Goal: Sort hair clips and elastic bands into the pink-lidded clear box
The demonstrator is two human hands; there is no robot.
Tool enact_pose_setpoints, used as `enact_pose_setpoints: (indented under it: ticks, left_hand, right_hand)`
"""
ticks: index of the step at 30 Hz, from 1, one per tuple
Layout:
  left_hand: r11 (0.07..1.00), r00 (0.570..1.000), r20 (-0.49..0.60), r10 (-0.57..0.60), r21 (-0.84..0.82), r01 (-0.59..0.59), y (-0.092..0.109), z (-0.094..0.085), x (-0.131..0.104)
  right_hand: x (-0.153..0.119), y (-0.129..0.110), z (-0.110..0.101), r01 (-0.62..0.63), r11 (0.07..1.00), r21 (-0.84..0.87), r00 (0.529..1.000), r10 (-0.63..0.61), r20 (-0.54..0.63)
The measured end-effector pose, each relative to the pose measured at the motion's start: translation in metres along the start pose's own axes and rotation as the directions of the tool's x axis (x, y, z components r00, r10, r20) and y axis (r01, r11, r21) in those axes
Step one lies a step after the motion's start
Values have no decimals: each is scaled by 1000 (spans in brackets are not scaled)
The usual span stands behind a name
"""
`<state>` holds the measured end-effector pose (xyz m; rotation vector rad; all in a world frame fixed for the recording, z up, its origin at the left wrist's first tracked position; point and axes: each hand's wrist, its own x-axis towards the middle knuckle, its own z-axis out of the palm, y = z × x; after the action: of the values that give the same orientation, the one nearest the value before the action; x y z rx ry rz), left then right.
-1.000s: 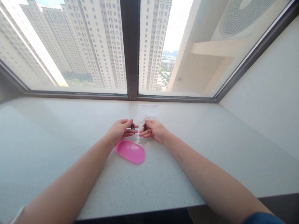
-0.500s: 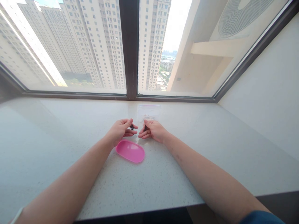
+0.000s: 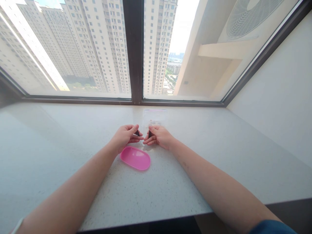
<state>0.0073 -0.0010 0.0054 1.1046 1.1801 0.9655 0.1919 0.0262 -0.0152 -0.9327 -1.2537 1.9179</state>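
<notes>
In the head view, the left hand (image 3: 122,136) pinches thin dark pieces (image 3: 137,133) between thumb and fingers, and the right hand (image 3: 163,136) pinches another dark piece (image 3: 149,134) likewise—probably for fine control—while the pink tray (image 3: 135,158) lies on the counter (image 3: 146,198) by the left wrist, seemingly within easy reach, and a clear bag (image 3: 155,116) lies beyond. Compared with half a second ago, the right piece looks more upright and the left pieces show less; the tray stays put.
</notes>
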Motion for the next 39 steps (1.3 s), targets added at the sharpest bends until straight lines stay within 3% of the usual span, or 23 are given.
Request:
enact_pose_setpoints:
  ticks: [17,29,39]
  left_hand:
    - [994,1000,-15,0,-114,-2,4,3,-1]
    - [977,985,-57,165,143,-156,7,-2,-3]
    - [976,987,-44,158,160,-149,7,2,-5]
  right_hand:
    - [0,0,1,16,999,33,999,-15,-48]
    - [-2,4,0,138,987,-87,987,-130,91]
    - [2,5,-1,133,986,-97,989,-125,77]
